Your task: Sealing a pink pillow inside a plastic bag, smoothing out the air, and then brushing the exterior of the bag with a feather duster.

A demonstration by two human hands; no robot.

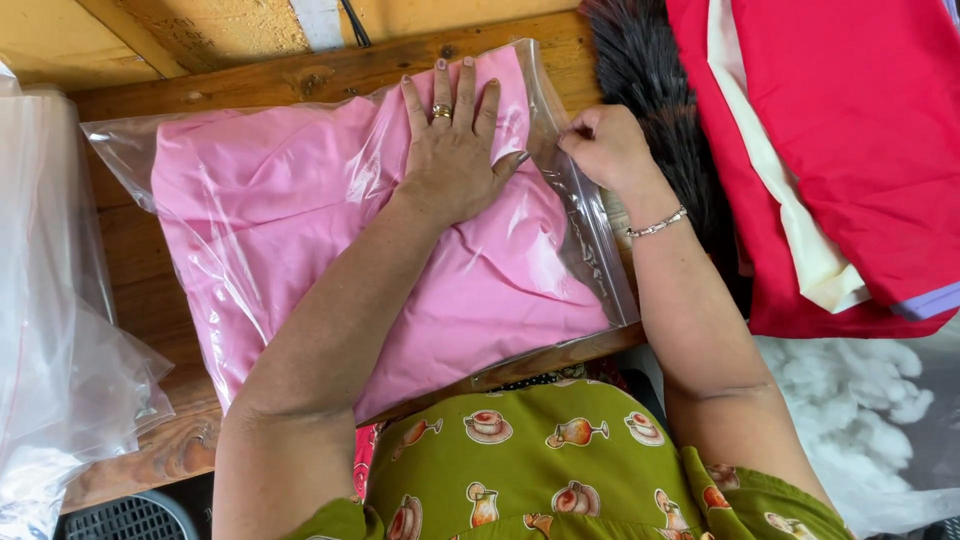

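A clear plastic bag (130, 160) lies on a wooden table (140, 290), with a folded pink cloth (260, 210) inside it. My left hand (455, 150) presses flat on the bag over the pink cloth, fingers spread, a ring on one finger. At the bag's right edge, my right hand (605, 145) pinches the strip along the bag's opening (585, 235). A bracelet sits on my right wrist.
Loose clear plastic bags (50, 330) pile up at the left. Folded red cloth (850, 130) with a cream strip lies at the right, beside a dark feathery brush (640, 60). White fluffy stuffing (860, 400) sits lower right. A dark basket (120, 515) shows at the bottom left.
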